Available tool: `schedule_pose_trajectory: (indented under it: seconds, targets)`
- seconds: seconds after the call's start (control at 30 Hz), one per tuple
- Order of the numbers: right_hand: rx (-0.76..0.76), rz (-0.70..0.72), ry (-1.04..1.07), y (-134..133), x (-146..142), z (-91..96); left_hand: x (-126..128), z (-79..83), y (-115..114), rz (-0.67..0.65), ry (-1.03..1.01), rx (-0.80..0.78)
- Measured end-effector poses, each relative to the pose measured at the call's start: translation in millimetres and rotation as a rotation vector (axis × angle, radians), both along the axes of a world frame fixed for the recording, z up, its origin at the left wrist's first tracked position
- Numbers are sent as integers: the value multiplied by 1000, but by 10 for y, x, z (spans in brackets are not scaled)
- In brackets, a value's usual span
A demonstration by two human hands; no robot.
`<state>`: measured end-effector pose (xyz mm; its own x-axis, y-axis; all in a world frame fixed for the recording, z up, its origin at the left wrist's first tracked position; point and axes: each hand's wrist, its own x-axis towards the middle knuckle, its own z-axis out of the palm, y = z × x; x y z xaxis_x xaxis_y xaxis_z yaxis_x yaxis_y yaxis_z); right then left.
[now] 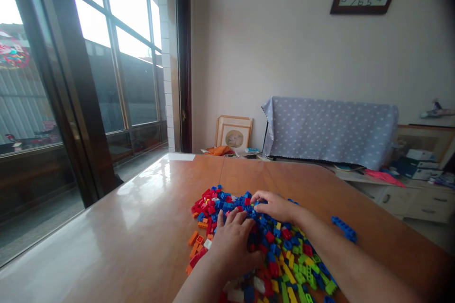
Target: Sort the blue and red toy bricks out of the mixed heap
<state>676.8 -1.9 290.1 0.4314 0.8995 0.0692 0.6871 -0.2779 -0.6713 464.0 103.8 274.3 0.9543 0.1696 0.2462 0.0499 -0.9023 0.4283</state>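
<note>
A heap of small toy building bricks (284, 255) in blue, red, orange, yellow, green and white is spread over the wooden table. My left hand (236, 239) lies palm down over the heap's near left part, fingers spread, touching the bricks; what is under the palm is hidden. Farther out, my right hand (273, 206) reaches in from the right, its fingers bent round a blue brick (254, 205) at the heap's back edge. Orange bricks (195, 241) lie loose left of my left hand.
A long blue brick (344, 229) lies apart, right of my right forearm. The glossy table (142, 241) reaches toward the wall. Beyond it stand a framed picture (234, 136), an object under a dotted cloth (330, 130) and a white cabinet (415, 201). Glass doors are at left.
</note>
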Motion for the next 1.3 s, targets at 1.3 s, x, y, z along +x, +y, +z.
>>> schedule_pose_trajectory:
  seconds: [1.3]
  targets:
    - [-69, -160, -447, -79, -836, -104, 86, 103, 362, 393, -85, 192]
